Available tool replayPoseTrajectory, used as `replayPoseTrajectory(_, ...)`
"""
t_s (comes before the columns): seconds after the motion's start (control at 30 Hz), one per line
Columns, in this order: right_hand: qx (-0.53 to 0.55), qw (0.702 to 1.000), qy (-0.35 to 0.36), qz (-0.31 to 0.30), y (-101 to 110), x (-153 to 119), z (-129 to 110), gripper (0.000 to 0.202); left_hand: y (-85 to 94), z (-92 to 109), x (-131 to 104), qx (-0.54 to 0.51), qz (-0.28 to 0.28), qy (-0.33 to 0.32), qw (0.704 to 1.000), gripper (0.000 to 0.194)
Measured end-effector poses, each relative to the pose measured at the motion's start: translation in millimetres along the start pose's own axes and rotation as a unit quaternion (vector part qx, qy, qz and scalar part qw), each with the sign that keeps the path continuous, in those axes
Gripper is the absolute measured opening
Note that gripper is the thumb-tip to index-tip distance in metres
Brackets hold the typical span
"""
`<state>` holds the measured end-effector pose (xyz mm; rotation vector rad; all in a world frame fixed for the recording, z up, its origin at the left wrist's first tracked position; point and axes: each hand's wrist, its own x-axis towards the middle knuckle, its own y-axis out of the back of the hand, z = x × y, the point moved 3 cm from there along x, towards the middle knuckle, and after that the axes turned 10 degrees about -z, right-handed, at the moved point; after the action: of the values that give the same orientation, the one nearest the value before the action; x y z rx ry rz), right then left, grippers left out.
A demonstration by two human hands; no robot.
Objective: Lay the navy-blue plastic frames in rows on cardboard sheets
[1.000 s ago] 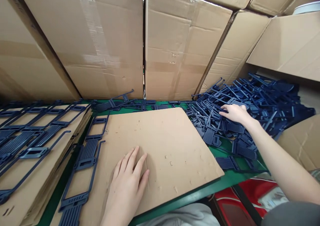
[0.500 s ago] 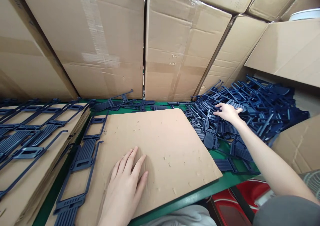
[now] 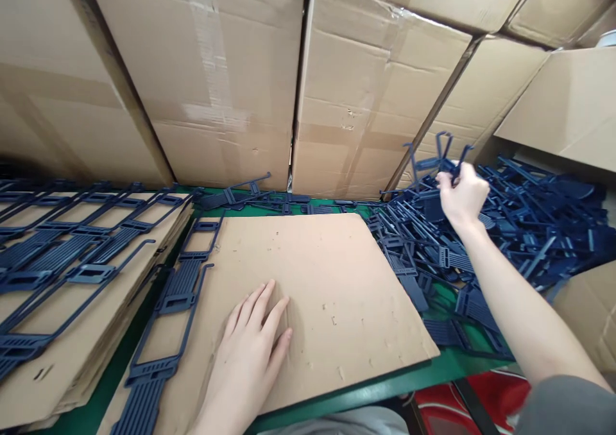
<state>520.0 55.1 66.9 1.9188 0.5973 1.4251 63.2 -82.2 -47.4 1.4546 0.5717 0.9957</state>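
Note:
My left hand [image 3: 253,345] lies flat with its fingers stretched on a cardboard sheet [image 3: 327,281]. Along the left side of that sheet lies a column of dark blue plastic frames [image 3: 166,319] with ribbed panels and hooked rods. My right hand [image 3: 464,194] is closed on dark blue plastic frames [image 3: 439,160], lifted just over the heap; their hooked ends point up, and how many there are I cannot tell. Below and to the right of that hand spreads a tangled heap of the same blue plastic frames [image 3: 543,223].
A stack of cardboard sheets [image 3: 110,351] at the left carries rows of blue frames. Large taped cartons [image 3: 240,88] form a wall behind the green table [image 3: 366,387]. Loose blue pieces [image 3: 240,194] lie along the back edge. Something red [image 3: 447,409] shows below the table.
My right hand has closed on blue plastic frames and raised them a little from the heap. My left hand stays flat on the cardboard. The view has shifted slightly left.

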Motion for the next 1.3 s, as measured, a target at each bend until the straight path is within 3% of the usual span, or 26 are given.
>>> replayPoseTrajectory(0.1, 0.01, 0.997, -0.025, 0.075, 12.8, 16.1, -12.8, 0.035, 2.2, 2.3, -1.2, -0.005, -0.017, 0.011, 1.0, 0.036)
replayPoseTrajectory(0.2, 0.042, 0.996, 0.013, 0.083, 16.8, 25.9, -29.8, 0.035, 4.4, 4.5, -2.2, -0.016, -0.04, 0.022, 0.999, 0.036)
replayPoseTrajectory(0.27, 0.072, 0.994, 0.066, 0.051, 13.1, 26.8, -46.2, 0.033, 5.6, 5.8, -2.9, -0.026, -0.051, 0.029, 0.998, 0.037)
replayPoseTrajectory(0.33, 0.065, 0.992, 0.105, -0.017, 1.7, 23.7, -66.0, 0.03, 6.7, 6.9, -3.4, -0.036, -0.056, 0.034, 0.997, 0.037)
replayPoseTrajectory(0.5, -0.014, 0.973, 0.14, -0.181, -48.7, 5.7, -116.2, 0.029, 8.0, 8.2, -3.9, -0.053, -0.066, 0.044, 0.995, 0.037)
replayPoseTrajectory(0.57, -0.039, 0.964, 0.16, -0.21, -67.0, 0.8, -131.4, 0.03, 8.4, 8.6, -3.9, -0.054, -0.073, 0.046, 0.995, 0.037)
replayPoseTrajectory(0.67, -0.072, 0.966, 0.132, -0.21, -80.2, 3.9, -140.8, 0.03, 9.9, 9.6, -4.1, -0.056, -0.082, 0.051, 0.994, 0.037)
replayPoseTrajectory(0.8, -0.029, 0.984, 0.114, -0.135, -61.1, 16.9, -147.6, 0.036, 12.8, 11.0, -4.8, -0.066, -0.088, 0.058, 0.992, 0.037)
replayPoseTrajectory(0.87, 0.015, 0.983, 0.156, -0.096, -41.3, 15.0, -159.3, 0.039, 13.8, 11.6, -4.7, -0.072, -0.082, 0.058, 0.992, 0.037)
replayPoseTrajectory(0.93, 0.033, 0.972, 0.207, -0.101, -24.0, 1.5, -177.3, 0.039, 14.0, 12.3, -4.1, -0.08, -0.076, 0.058, 0.992, 0.036)
replayPoseTrajectory(1.0, 0.009, 0.956, 0.241, -0.166, -15.7, -23.1, -197.7, 0.037, 14.2, 13.2, -3.5, -0.089, -0.072, 0.061, 0.992, 0.035)
replayPoseTrajectory(1.1, 0.006, 0.903, 0.305, -0.302, -16.6, -71.0, -225.3, 0.035, 20.8, 15.5, -5.5, -0.103, -0.064, 0.056, 0.991, 0.035)
replayPoseTrajectory(1.2, 0.17, 0.815, 0.357, -0.423, -19.3, -108.4, -241.8, 0.044, 42.0, 17.3, -14.4, -0.118, -0.07, 0.008, 0.99, 0.042)
replayPoseTrajectory(1.3, 0.329, 0.737, 0.322, -0.495, -18.9, -119.1, -242.7, 0.047, 72.7, 9.4, -27.8, -0.133, -0.111, -0.042, 0.984, 0.05)
